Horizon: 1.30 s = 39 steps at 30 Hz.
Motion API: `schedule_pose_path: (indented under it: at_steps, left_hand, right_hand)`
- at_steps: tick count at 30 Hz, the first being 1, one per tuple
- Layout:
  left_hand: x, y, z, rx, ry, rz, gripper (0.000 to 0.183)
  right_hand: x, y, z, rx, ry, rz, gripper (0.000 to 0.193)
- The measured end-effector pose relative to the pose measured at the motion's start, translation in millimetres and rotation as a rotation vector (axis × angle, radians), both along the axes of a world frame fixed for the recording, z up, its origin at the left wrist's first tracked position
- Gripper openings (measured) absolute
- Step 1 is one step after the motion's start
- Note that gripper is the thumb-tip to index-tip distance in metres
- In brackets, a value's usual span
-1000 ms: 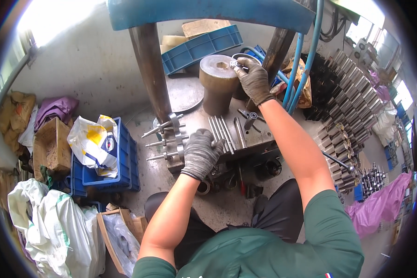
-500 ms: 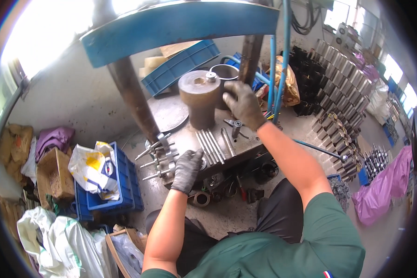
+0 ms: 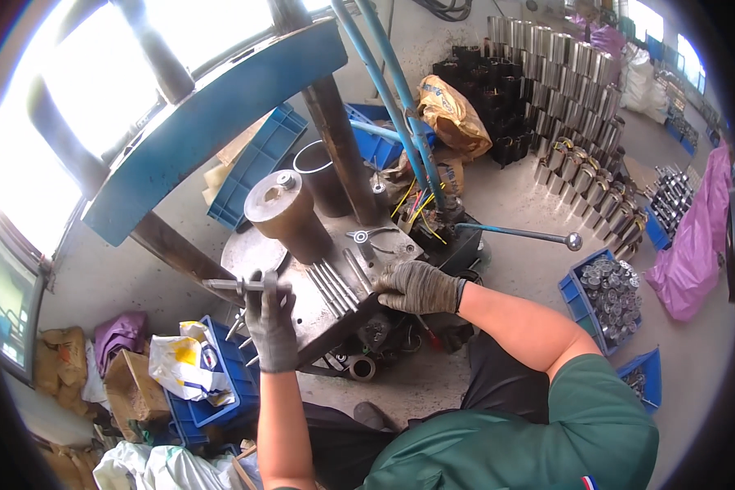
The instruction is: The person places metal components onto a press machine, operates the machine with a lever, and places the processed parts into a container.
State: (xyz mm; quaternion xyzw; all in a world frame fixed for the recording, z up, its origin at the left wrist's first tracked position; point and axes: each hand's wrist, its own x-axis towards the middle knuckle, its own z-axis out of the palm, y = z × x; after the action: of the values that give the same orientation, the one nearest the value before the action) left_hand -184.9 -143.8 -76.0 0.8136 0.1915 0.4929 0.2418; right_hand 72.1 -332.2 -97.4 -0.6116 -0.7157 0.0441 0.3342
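Observation:
My left hand, in a grey glove, is raised at the bench's left edge with its fingers closed around a metal shaft. More shaft ends stick out beside that hand, partly hidden. My right hand, also gloved, has curled fingers at the bench's right front edge; whatever is in them is hidden. Just left of it lies a thicker metal rod. Several slim rods lie side by side on the steel bench. Behind them stands a heavy steel cylinder, with a small round metal part on top.
A blue press frame with steel columns arches over the bench. A ring-topped metal piece sits behind my right hand. A ball-ended lever juts out right. Blue crates stand left; stacked metal cylinders are at the back right.
My view has swung toward the right. My right hand has come down from beside the steel cylinder to the bench's front edge. My left hand has lifted, with a shaft in its fingers.

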Motion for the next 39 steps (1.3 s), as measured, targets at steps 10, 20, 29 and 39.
schedule_pose_path:
  at_steps: [10,20,29,39]
  left_hand:
    - [160.9,133.2,86.8,-0.557,-0.484,-0.288,0.043]
    - [181.0,126.2,85.2,-0.617,-0.316,-0.249,0.045]
    - [178.6,134.4,81.1,-0.63,-0.318,-0.308,0.046]
    - [179.7,132.2,82.7,-0.559,-0.256,-0.242,0.057]
  right_hand:
    - [11.8,-1.7,-4.9,-0.215,0.051,0.141,0.03]
    - [21.9,-19.3,5.4,-0.203,0.11,0.147,0.03]
    - [14.9,-62.0,50.1,0.016,-0.054,0.162,0.031]
    - [76.2,-165.1,150.0,-0.313,-0.621,-0.248,0.043]
